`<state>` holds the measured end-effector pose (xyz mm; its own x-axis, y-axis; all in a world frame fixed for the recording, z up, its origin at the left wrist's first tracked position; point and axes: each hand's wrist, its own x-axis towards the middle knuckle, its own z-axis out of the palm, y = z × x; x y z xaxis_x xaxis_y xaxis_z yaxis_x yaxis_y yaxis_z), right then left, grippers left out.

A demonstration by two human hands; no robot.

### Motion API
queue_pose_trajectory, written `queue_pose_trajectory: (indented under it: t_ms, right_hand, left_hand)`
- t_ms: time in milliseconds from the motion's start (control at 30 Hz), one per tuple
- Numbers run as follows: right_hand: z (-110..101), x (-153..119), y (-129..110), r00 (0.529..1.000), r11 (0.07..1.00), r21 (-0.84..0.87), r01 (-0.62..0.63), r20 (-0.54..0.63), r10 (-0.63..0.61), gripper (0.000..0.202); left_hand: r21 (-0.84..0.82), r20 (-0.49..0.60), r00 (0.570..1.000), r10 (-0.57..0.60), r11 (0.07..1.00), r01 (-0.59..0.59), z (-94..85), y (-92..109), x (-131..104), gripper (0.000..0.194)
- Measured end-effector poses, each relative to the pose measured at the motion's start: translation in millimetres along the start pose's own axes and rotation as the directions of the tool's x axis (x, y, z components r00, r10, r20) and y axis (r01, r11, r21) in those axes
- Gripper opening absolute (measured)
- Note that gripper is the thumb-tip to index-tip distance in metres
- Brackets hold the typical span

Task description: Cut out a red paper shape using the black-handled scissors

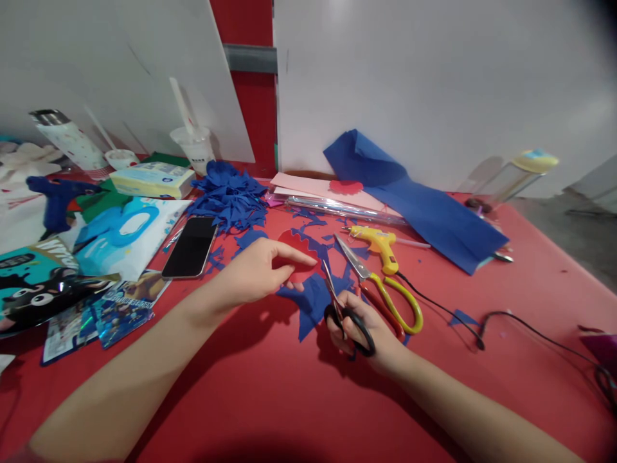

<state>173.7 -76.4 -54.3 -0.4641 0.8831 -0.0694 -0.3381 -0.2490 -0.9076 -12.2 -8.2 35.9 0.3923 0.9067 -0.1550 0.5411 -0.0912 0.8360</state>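
My left hand (pixel 263 267) pinches a red paper piece with a scalloped edge (pixel 299 244) between thumb and fingers. In my right hand (pixel 359 328) are small black-handled scissors (pixel 337 302), their blades pointing up and away, close to my left fingertips. Blue paper (pixel 311 305) lies just under and beside both hands, with more blue scraps behind. Right of the small scissors rest large scissors (pixel 369 273) with yellow and red handles. A yellow glue gun (pixel 378 243) lies behind these.
A phone (pixel 191 247), snack packets (pixel 125 308) and a blue glue gun (pixel 60 202) lie left. Behind are a blue paper pile (pixel 229 196), a plastic cup (pixel 193 148) and a long blue sheet (pixel 424 206). A black cable (pixel 525 325) crosses the red table (pixel 270 399) at right.
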Motion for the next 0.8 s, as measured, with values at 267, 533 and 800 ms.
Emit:
queue_pose_trajectory:
  t_ms: [267, 533, 800]
  right_hand:
    - [-2, 0, 2, 1.0, 1.0, -0.009, -0.024, -0.004, 0.024, 0.042]
    - [-3, 0, 2, 0.998, 0.998, -0.007, -0.069, -0.012, 0.069, 0.046]
    - [-2, 0, -1, 0.997, 0.996, -0.037, -0.076, 0.031, 0.077, 0.045]
  left_hand:
    - [0.025, 0.035, 0.999, 0.025, 0.999, -0.026, -5.0, -6, 1, 0.036]
    - [0.065, 0.068, 0.997, 0.032, 0.997, -0.036, -9.1, -10, 2, 0.037]
    - [0.081, 0.105, 0.994, 0.025, 0.996, -0.033, -11.6, -9, 2, 0.037]
